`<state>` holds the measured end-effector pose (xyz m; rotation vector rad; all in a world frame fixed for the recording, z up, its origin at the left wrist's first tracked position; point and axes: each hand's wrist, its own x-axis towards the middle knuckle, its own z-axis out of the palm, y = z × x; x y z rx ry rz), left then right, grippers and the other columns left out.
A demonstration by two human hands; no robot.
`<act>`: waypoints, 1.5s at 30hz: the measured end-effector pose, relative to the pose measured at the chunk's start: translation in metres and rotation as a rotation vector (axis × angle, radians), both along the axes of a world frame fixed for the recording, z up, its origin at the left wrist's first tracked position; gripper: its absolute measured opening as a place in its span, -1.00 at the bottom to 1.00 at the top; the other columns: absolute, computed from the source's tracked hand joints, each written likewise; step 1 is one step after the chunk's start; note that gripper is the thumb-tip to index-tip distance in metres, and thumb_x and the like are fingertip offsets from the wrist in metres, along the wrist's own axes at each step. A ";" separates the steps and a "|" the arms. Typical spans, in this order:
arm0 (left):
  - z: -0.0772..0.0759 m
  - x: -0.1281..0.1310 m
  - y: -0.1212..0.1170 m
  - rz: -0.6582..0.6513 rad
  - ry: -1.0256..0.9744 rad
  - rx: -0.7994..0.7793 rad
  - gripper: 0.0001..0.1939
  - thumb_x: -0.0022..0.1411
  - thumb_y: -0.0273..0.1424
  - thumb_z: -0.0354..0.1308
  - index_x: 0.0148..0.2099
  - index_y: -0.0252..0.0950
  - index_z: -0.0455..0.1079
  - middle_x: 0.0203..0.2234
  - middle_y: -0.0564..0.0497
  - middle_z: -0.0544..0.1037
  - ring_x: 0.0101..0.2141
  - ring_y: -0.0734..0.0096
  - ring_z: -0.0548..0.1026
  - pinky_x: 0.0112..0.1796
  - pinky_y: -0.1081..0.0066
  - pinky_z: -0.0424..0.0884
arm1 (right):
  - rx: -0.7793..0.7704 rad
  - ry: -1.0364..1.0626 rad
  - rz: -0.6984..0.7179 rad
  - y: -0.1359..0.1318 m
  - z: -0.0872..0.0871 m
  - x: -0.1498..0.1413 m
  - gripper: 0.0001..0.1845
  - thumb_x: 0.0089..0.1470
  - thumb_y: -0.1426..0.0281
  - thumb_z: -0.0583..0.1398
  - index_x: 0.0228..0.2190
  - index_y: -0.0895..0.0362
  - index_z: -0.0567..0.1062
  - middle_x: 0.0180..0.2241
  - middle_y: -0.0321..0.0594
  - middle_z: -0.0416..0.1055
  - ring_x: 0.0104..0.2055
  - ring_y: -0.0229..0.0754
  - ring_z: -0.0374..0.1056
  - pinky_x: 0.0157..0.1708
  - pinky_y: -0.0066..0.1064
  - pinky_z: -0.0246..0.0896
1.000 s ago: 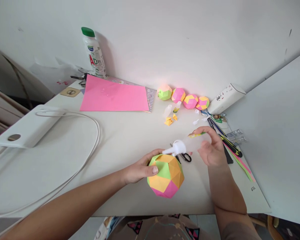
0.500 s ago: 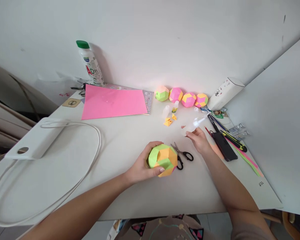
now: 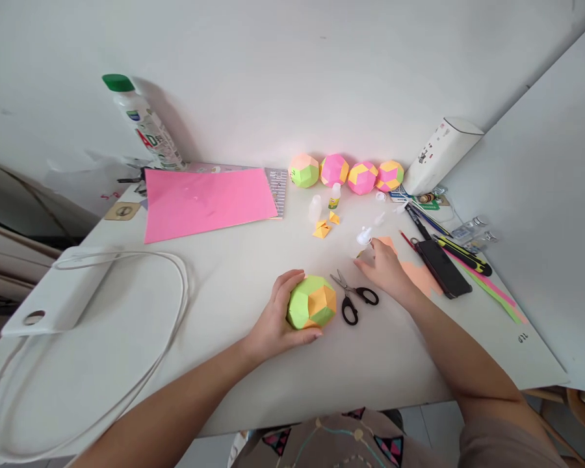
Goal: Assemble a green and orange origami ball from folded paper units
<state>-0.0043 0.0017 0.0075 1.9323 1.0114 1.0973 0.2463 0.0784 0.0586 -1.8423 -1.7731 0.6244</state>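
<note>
My left hand (image 3: 277,322) is wrapped round the left side of a green and orange folded-paper ball (image 3: 312,302), low over the table. Beside that ball lie black-handled scissors (image 3: 351,296), their blades partly spread. Thumb and fingers of my right hand (image 3: 385,270) close round a small clear squeeze bottle with a white nozzle top (image 3: 364,236); its lower part is mostly hidden by the fingers. Farther back are small orange folded-paper pieces (image 3: 322,229), a small clear bottle (image 3: 314,208) and a small bottle with a yellow-green label (image 3: 335,196).
Several finished paper balls (image 3: 334,170) line the wall. Pink paper (image 3: 209,203) lies back left, near a tall green-capped bottle (image 3: 149,127). A white power strip (image 3: 61,292) and its looped cable occupy the left. A black case (image 3: 442,268) and cutter (image 3: 465,255) lie right.
My right hand has lowered the squeeze bottle, its top now more upright. My left hand has shifted the ball slightly left, and the scissors show more fully. The head view has moved a little.
</note>
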 end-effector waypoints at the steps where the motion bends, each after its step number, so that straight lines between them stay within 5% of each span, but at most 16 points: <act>1: 0.001 0.000 -0.001 -0.008 0.018 0.020 -0.11 0.05 -0.08 0.31 0.29 -0.12 -0.08 0.16 -0.25 0.08 0.18 -0.13 0.16 0.10 -0.17 0.24 | -0.009 -0.054 0.039 -0.008 0.011 0.000 -0.80 -0.07 0.38 0.25 -0.34 0.13 0.41 -0.27 -0.07 0.44 -0.13 0.04 0.31 -0.23 -0.26 0.16; 2: 0.003 0.001 -0.001 -0.018 0.030 0.040 -0.11 0.05 -0.14 0.32 0.30 -0.12 -0.09 0.16 -0.25 0.09 0.18 -0.12 0.17 0.10 -0.17 0.23 | -0.038 -0.214 0.129 -0.015 0.022 0.001 -0.94 0.03 0.39 0.19 -0.42 0.12 0.41 -0.34 -0.07 0.45 -0.17 0.05 0.32 -0.29 -0.27 0.14; 5: 0.005 0.001 -0.003 -0.020 0.052 0.059 -0.11 0.05 -0.24 0.33 0.30 -0.12 -0.10 0.16 -0.25 0.09 0.18 -0.10 0.17 0.09 -0.16 0.25 | -0.099 -0.400 0.406 -0.033 0.042 0.000 -0.78 0.20 0.38 0.05 -0.40 0.10 0.46 -0.38 -0.13 0.47 -0.28 -0.04 0.35 -0.37 -0.31 0.12; 8: 0.006 0.001 -0.005 0.019 0.072 0.044 -0.15 0.06 -0.26 0.31 0.29 -0.15 -0.08 0.16 -0.26 0.10 0.17 -0.09 0.17 0.08 -0.15 0.27 | -0.123 -0.493 0.636 -0.044 0.035 -0.007 -0.83 0.14 0.32 0.18 -0.26 0.14 0.49 -0.25 -0.06 0.45 -0.14 0.03 0.33 -0.30 -0.29 0.19; 15: 0.009 0.002 -0.007 0.100 0.118 0.098 -0.17 0.10 -0.30 0.28 0.30 -0.19 -0.10 0.16 -0.27 0.11 0.18 -0.08 0.17 0.09 -0.12 0.27 | -0.022 -0.720 0.496 -0.072 -0.007 -0.021 -0.62 0.07 0.58 0.06 -0.05 0.27 0.43 -0.23 0.05 0.38 -0.19 0.05 0.26 -0.30 -0.23 0.19; 22: 0.009 0.003 -0.010 0.123 0.170 0.164 -0.15 0.11 -0.29 0.30 0.31 -0.17 -0.11 0.15 -0.28 0.14 0.18 -0.10 0.20 0.08 -0.12 0.31 | -0.060 -0.469 0.456 -0.056 -0.006 0.001 -0.66 -0.01 0.58 0.10 -0.15 0.21 0.44 -0.23 -0.04 0.37 -0.16 -0.02 0.30 -0.22 -0.29 0.24; 29: 0.008 0.003 -0.010 0.134 0.171 0.166 -0.14 0.11 -0.29 0.29 0.32 -0.16 -0.13 0.15 -0.29 0.13 0.18 -0.10 0.21 0.08 -0.12 0.31 | -0.186 -0.666 0.441 -0.057 0.005 0.006 -0.82 0.07 0.44 0.14 -0.26 0.24 0.45 -0.25 0.04 0.38 -0.17 0.11 0.32 -0.27 -0.20 0.22; 37: 0.009 0.004 -0.009 0.144 0.178 0.153 -0.14 0.11 -0.28 0.29 0.32 -0.14 -0.12 0.15 -0.27 0.13 0.17 -0.08 0.22 0.08 -0.11 0.30 | -0.277 -0.335 0.343 -0.040 0.005 0.020 -0.80 -0.14 0.49 0.18 -0.35 0.13 0.39 -0.30 -0.18 0.38 -0.36 -0.17 0.34 -0.45 -0.41 0.18; 41: 0.008 0.004 -0.010 0.141 0.175 0.164 -0.14 0.11 -0.29 0.30 0.32 -0.15 -0.12 0.14 -0.27 0.13 0.17 -0.08 0.22 0.08 -0.11 0.31 | -0.370 0.059 0.347 -0.038 0.012 0.025 -0.82 -0.08 0.46 0.19 -0.33 0.10 0.41 -0.41 -0.30 0.40 -0.45 -0.25 0.32 -0.52 -0.46 0.18; 45: 0.009 0.004 -0.010 0.147 0.189 0.175 -0.14 0.12 -0.28 0.28 0.32 -0.14 -0.13 0.14 -0.27 0.14 0.16 -0.10 0.23 0.07 -0.13 0.32 | -0.292 0.505 0.437 -0.050 0.026 0.022 -0.76 -0.03 0.39 0.27 -0.25 0.12 0.44 -0.45 -0.30 0.41 -0.45 -0.27 0.35 -0.48 -0.44 0.28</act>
